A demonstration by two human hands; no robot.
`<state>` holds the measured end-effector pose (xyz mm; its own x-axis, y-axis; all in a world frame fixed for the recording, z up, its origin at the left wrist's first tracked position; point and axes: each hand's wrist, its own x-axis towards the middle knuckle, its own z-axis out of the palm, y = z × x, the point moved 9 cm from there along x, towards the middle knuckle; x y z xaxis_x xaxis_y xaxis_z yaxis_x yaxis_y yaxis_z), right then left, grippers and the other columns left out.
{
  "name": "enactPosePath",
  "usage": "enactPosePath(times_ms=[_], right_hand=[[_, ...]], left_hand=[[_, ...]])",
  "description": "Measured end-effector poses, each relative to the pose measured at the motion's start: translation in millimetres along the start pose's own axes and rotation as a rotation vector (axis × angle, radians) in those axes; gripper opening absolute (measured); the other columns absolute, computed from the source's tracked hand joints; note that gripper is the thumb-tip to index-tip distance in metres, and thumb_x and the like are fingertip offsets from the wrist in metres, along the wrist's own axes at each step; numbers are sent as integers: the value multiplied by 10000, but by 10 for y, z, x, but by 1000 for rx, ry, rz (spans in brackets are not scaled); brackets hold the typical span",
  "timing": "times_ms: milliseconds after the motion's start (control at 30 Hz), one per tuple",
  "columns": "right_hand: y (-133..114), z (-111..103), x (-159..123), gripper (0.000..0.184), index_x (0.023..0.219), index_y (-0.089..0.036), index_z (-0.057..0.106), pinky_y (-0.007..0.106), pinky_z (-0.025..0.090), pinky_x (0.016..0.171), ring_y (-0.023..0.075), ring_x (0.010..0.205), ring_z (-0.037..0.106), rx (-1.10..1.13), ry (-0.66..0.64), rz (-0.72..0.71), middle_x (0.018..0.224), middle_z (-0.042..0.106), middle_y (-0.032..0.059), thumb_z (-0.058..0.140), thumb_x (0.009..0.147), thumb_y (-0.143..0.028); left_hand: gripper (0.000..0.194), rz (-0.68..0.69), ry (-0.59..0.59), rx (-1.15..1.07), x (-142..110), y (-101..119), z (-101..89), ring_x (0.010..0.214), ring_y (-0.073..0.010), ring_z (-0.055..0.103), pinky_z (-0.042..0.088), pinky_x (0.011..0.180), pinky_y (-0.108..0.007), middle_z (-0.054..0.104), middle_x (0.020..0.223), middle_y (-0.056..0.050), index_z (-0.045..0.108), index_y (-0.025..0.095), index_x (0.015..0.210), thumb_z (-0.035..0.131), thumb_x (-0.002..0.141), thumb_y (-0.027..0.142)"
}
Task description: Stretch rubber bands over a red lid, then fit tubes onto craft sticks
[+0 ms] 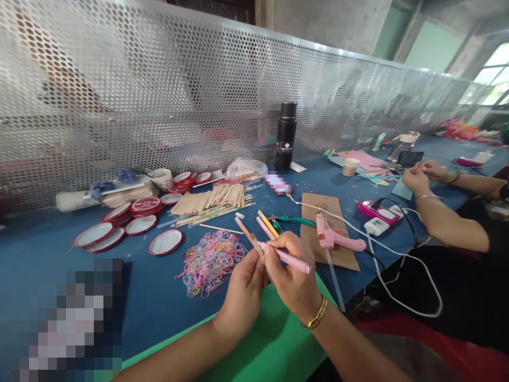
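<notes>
My right hand (292, 270) is closed around a pink marker pen (295, 261), whose tip end points left toward my left hand. Pinched in my left hand (243, 286) is a flat wooden craft stick (256, 245), and the pen's tip meets it or comes very close. Just beyond my fingers are a brownish-pink pen (244, 229), another pink pen (263, 227) and a yellow pen (268, 223). To the left of my hands lies a tangled heap of colourful rubber bands or cords (212, 261). Green sheet material (286, 339) spreads beneath my forearms.
A pink glue gun (338, 240) rests on brown cardboard (310, 212), its white cable trailing right. Green-handled pliers (294, 220), wooden sticks (210, 199), red-rimmed lids (165, 242) and a black flask (286, 138) stand or lie around. At right, another person's hands (417, 178) work.
</notes>
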<state>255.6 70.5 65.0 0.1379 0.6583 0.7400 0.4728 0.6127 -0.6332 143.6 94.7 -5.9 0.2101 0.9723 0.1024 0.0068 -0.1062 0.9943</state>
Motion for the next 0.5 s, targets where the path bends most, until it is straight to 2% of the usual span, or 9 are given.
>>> enactPosePath(times_ms=[100,267,400,500], right_hand=[[13,-21,1,147,803,-215,573,321,485,698,186,726,624,2,19,6,731,628,15,573,947,-186],[-13,26,0,152,793,-218,575,319,493,701,181,714,631,23,-22,-3,713,635,5,598,942,-201],[31,-27,0,140,809,-216,584,329,509,704,189,727,635,-6,29,22,728,636,14,577,947,-196],[66,-58,-2,102,891,-215,631,332,528,719,194,778,654,26,37,48,806,674,32,561,959,-183]], left_hand=[[427,4,1,0,4,18,1,589,-132,337,305,537,-248,421,637,44,575,189,780,562,935,587],[425,25,1,-18,9,85,12,617,-141,366,331,551,-248,434,654,38,596,188,798,580,922,595],[441,0,0,2,9,6,0,586,-130,337,308,539,-251,419,637,51,587,185,804,557,932,606],[431,-2,12,23,0,-32,-24,590,-132,349,313,551,-253,416,640,53,564,194,778,545,947,590]])
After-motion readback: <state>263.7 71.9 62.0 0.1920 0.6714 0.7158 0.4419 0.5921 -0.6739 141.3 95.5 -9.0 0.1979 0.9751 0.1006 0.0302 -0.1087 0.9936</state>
